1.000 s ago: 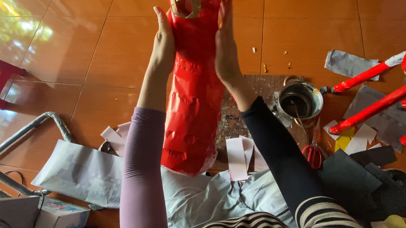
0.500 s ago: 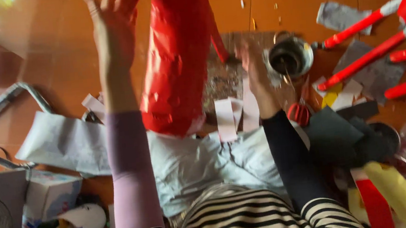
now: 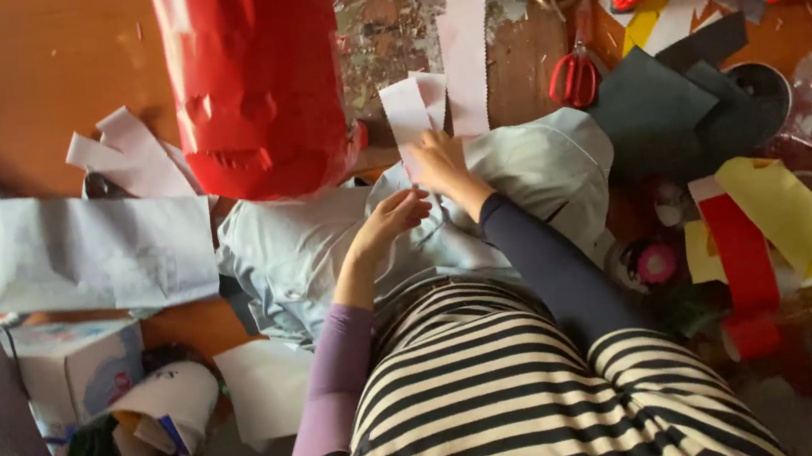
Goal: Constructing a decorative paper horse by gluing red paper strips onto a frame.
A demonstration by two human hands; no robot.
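Paper strips [image 3: 411, 117], pale pink, lie on our lap just right of the red paper cylinder [image 3: 255, 83]. Our left hand [image 3: 387, 222] curls loosely, holding nothing, while our right hand [image 3: 439, 161] pinches a strip. Red scissors [image 3: 573, 75] lie beyond.

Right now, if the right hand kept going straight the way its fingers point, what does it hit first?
The right hand points up-frame; its fingers already touch a pale pink paper strip. Beyond that lies a taller pink strip, though depth is unclear.

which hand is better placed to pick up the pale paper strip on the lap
Right, probably. The right hand already rests on the pale paper strip, fingers at its lower end. The left hand lies just behind on the grey cloth, apart from the strip.
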